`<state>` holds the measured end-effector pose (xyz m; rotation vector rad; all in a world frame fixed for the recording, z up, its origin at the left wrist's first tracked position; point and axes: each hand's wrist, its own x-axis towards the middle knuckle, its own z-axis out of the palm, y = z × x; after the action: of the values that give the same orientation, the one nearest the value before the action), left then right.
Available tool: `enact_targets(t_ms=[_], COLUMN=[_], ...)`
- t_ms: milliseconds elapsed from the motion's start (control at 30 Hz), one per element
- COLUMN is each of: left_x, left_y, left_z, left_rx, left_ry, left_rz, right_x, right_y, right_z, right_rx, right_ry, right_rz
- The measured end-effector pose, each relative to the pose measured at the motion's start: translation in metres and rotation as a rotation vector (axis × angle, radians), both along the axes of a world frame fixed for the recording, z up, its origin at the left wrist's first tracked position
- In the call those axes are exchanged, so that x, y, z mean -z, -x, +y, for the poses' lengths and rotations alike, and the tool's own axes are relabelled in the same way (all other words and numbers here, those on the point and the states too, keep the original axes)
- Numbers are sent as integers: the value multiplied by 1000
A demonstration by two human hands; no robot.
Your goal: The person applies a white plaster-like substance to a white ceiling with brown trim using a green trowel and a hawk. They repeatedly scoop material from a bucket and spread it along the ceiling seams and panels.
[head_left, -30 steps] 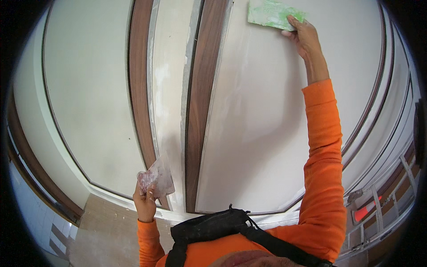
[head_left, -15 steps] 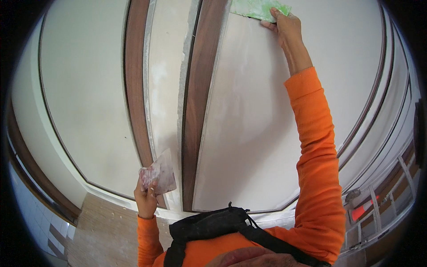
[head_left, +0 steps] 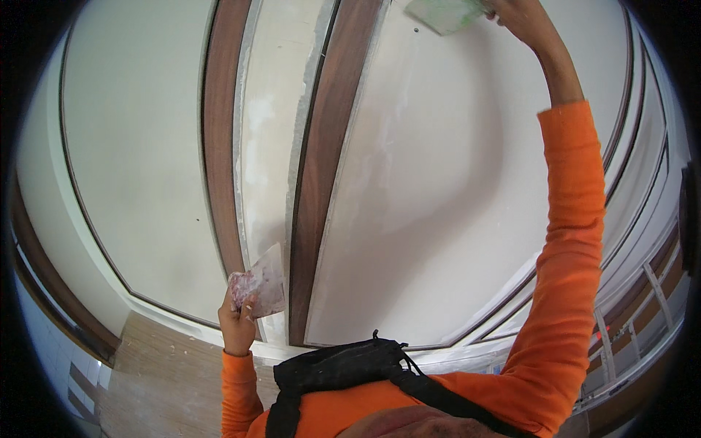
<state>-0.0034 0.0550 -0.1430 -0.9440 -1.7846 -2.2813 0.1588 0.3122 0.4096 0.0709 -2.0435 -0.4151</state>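
Observation:
At the top of the view, my raised right hand [head_left: 520,22] is closed on a flat green putty spreader [head_left: 445,13], smeared with white. The spreader lies close against the pale wall panel [head_left: 423,168]; whether its edge touches cannot be told. Lower down on the left, my left hand [head_left: 238,325] grips a second flat spreader [head_left: 261,285], whitish and clear with reddish smears. It is held up in front of the brown strip and the narrow pale strip of wall. White smears show on that narrow strip [head_left: 261,139].
Dark brown wooden strips [head_left: 332,146] run up the wall between the panels. Another pale panel [head_left: 139,146] stands on the left. A metal ladder [head_left: 631,339] is at the lower right. Below on the left lies a wood-look floor [head_left: 161,372] with bits of debris.
My right hand has moved rightward and slightly up with the green spreader, which is now tilted differently. My left hand has hardly moved and still holds its spreader.

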Motion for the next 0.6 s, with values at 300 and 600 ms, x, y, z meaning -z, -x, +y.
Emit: enact_targets(t_ms=[300, 600], left_x=[-7, -4], left_y=[-13, -22], left_z=[28, 38], left_rx=[95, 41], left_ry=[2, 4], left_rz=[-26, 18], right_x=[-109, -237], right_y=[47, 44], right_z=[11, 119], right_rx=[659, 319], right_ry=[-300, -652], right_rz=[-58, 36])
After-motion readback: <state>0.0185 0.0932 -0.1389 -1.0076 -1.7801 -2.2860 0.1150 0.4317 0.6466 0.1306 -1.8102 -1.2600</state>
